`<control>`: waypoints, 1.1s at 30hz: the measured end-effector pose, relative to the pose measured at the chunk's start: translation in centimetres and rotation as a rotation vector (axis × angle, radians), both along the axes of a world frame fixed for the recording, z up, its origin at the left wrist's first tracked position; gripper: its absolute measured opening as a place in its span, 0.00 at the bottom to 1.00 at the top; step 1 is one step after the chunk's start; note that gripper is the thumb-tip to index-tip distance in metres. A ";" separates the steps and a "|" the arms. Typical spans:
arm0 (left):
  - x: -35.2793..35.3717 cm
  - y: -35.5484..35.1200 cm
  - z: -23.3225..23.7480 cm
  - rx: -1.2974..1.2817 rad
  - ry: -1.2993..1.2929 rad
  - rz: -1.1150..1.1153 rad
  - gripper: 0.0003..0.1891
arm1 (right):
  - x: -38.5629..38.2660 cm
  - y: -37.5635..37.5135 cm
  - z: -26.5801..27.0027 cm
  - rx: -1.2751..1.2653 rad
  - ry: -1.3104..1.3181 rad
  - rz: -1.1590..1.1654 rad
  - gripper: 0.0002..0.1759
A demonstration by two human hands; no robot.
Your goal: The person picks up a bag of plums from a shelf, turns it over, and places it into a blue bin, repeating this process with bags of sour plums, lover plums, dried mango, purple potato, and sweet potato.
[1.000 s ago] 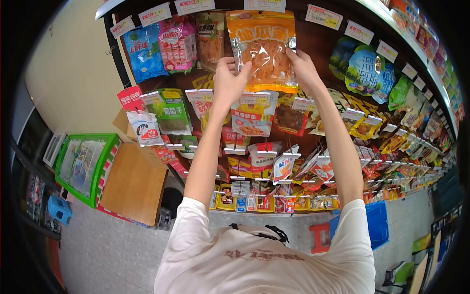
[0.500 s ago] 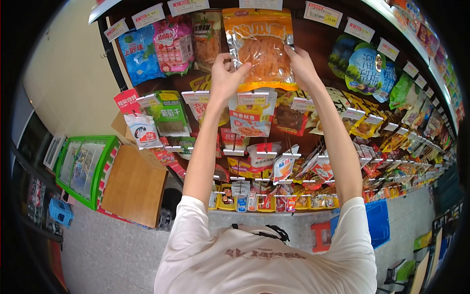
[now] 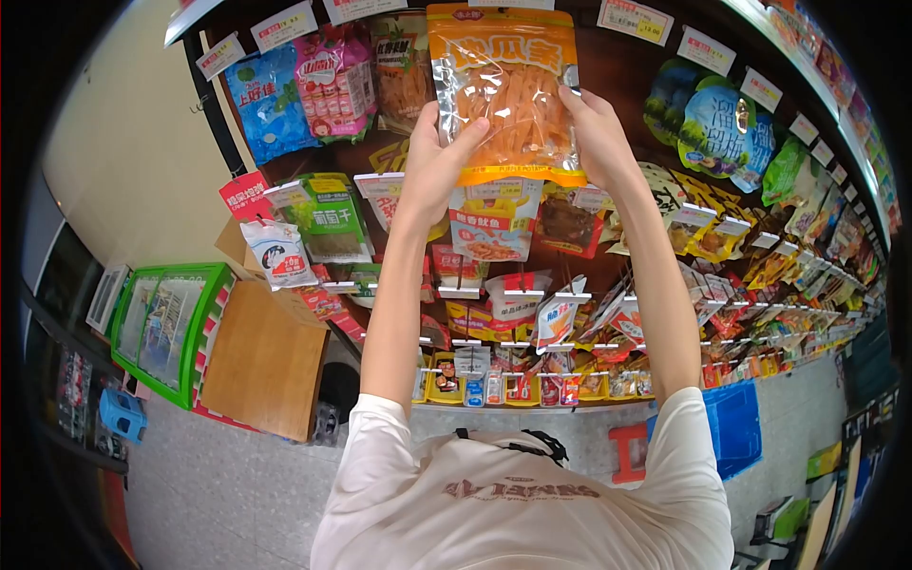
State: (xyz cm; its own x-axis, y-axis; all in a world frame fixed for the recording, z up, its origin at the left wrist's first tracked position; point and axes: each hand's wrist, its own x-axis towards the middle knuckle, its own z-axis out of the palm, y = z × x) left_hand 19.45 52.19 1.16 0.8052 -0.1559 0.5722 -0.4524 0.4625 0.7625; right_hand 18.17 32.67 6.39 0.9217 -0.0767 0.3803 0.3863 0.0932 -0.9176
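Both arms reach up to an orange snack bag (image 3: 513, 104) with a clear window showing dried strips. My left hand (image 3: 445, 157) grips its left side, thumb across the front. On the right edge, my right hand (image 3: 598, 133) is closed with its thumb on the front and the other fingers behind, partly hidden. The bag faces me, upright, at the top rack row. Left of it hang a brown bag (image 3: 403, 71), a pink bag (image 3: 334, 85) and a blue bag (image 3: 273, 104). Just below is a white and red squid snack bag (image 3: 491, 223).
Price tags (image 3: 635, 21) line the shelf edge. Green plum bags (image 3: 712, 128) hang right. A green-framed freezer (image 3: 171, 328) and wooden box (image 3: 261, 356) stand left. On the floor at right are a blue bin (image 3: 736, 432) and red stool (image 3: 627, 451).
The orange bag appears slightly larger and a little higher at its top edge, still held by both hands. The whole view has shifted slightly.
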 end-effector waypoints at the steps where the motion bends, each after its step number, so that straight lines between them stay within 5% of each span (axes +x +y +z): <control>1: -0.3 0.0 0.0 0.003 0.000 -0.001 0.24 | -0.4 -0.1 -0.1 0.003 0.000 -0.001 0.21; 33: -5.7 0.9 2.3 0.006 -0.143 -0.049 0.30 | -6.1 0.8 1.1 -0.074 -0.163 0.033 0.19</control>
